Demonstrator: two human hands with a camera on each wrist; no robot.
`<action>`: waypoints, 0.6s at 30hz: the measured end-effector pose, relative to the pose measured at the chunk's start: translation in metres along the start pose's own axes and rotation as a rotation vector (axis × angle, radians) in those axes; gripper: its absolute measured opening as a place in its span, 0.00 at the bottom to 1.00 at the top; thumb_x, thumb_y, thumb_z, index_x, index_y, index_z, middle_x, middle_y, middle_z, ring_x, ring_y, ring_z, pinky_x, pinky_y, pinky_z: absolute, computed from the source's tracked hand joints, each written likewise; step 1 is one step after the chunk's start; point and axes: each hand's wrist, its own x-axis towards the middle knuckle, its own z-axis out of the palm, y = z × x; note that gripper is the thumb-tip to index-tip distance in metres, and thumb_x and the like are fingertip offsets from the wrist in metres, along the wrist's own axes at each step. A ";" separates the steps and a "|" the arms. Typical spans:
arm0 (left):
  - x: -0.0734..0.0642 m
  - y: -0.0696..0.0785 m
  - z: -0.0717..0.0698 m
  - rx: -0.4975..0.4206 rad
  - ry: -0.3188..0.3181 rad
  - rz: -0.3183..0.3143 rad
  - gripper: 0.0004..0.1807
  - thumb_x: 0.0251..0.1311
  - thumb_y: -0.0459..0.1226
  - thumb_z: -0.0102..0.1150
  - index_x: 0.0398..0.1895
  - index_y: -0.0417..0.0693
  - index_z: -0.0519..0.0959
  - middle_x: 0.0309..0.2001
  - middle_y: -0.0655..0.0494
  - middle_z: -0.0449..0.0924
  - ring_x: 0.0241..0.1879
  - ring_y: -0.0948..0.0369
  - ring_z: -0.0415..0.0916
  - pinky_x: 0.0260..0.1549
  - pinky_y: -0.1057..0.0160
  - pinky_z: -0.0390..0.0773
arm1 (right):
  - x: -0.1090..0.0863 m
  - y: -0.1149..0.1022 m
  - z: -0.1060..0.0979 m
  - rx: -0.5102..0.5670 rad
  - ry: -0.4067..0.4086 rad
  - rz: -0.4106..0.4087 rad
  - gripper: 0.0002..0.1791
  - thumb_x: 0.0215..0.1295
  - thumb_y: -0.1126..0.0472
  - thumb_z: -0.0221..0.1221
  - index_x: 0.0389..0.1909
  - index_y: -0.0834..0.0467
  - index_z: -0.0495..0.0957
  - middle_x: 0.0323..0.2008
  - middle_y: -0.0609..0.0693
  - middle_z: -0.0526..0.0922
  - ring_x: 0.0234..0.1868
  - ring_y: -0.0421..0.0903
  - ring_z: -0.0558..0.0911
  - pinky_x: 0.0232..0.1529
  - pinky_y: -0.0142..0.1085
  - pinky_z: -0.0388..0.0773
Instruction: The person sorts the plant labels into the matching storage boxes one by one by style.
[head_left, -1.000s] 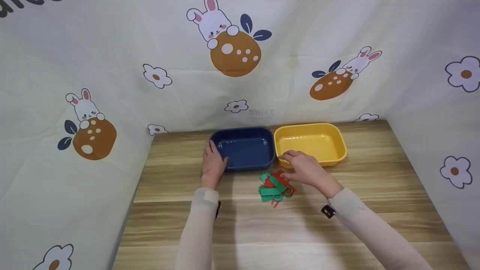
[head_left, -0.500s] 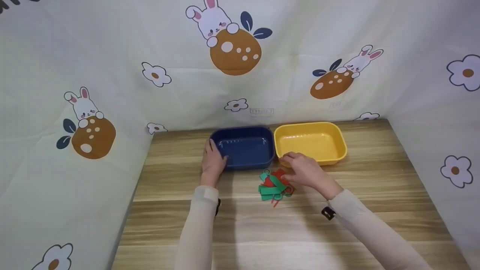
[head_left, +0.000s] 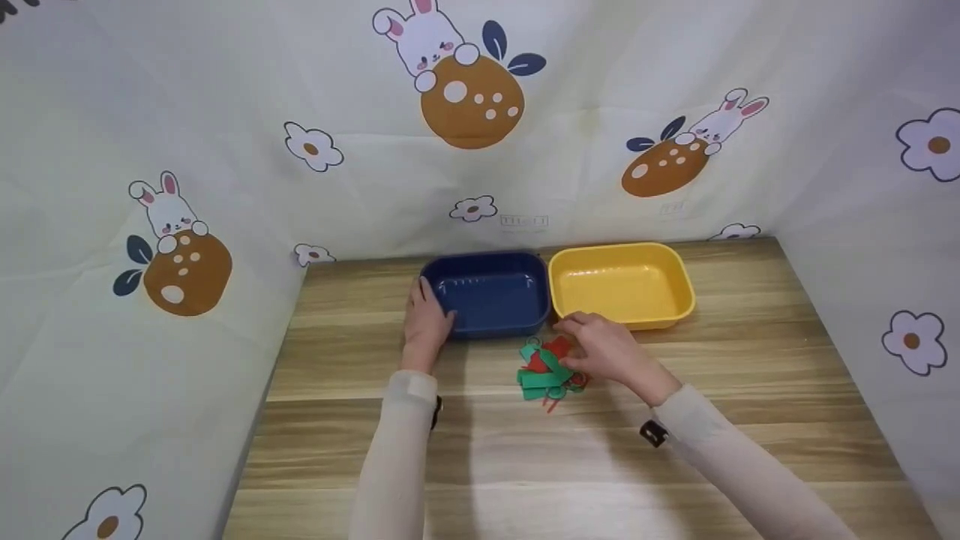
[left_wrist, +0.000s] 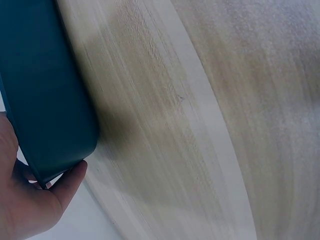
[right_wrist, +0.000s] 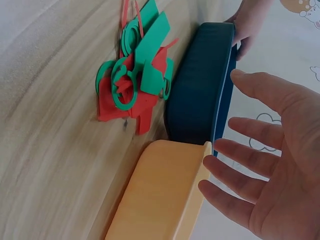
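A patterned cloth (head_left: 592, 112) fills the upper frame behind a wooden table (head_left: 307, 465); apart from a slight tilt of the camera, neither differs from 1 second ago. At the centre of the frame a blue tray (head_left: 495, 300) stands just beside a yellow tray (head_left: 630, 289) to its right, both upright and unmoved. The left hand (head_left: 426, 324) grips the blue tray at its lower left corner, as in the earlier pictures, apparently as a steadying hold. The change lies with the right hand (head_left: 609, 349): it has shifted slightly down the frame, from the near wall of the yellow tray toward the pile (head_left: 551, 371). In the right wrist view its fingers are spread and pinch nothing; its thumb overhangs the pile's right edge in the head view, with no contact shown. The shift is judged a small approach to the pieces, none of which is in hand. The pile lies on the table just below the meeting of the 2 trays, its pieces flat, thin and matte, perhaps felt or foam, loosely overlapped. In descending size: red sheets (right_wrist: 112, 107), mostly underneath and partly hidden; green strips (right_wrist: 152, 42), straight-edged, laid across them; green rings (right_wrist: 125, 107), tangled at the margins; and narrow red strips (right_wrist: 124, 17), projecting beyond the pile at the top of the right wrist view.
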 end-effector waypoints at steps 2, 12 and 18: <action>0.000 0.000 0.000 -0.004 -0.001 0.001 0.50 0.67 0.44 0.60 0.79 0.34 0.40 0.79 0.35 0.41 0.78 0.42 0.47 0.75 0.51 0.57 | -0.001 -0.001 0.002 -0.015 0.006 -0.002 0.30 0.56 0.49 0.71 0.59 0.56 0.80 0.56 0.56 0.82 0.52 0.55 0.81 0.49 0.49 0.83; -0.002 0.000 0.000 -0.007 0.017 0.008 0.50 0.67 0.44 0.61 0.79 0.35 0.40 0.80 0.38 0.38 0.76 0.39 0.52 0.70 0.48 0.65 | -0.004 -0.007 0.012 -0.025 0.038 -0.028 0.29 0.55 0.49 0.72 0.57 0.56 0.81 0.54 0.55 0.82 0.46 0.53 0.81 0.39 0.47 0.82; -0.002 -0.001 0.001 -0.001 0.027 0.012 0.50 0.66 0.44 0.61 0.79 0.34 0.41 0.80 0.37 0.41 0.76 0.39 0.52 0.71 0.48 0.64 | -0.006 -0.006 0.021 -0.006 0.021 -0.017 0.30 0.54 0.49 0.73 0.59 0.54 0.80 0.55 0.55 0.82 0.49 0.54 0.82 0.46 0.50 0.82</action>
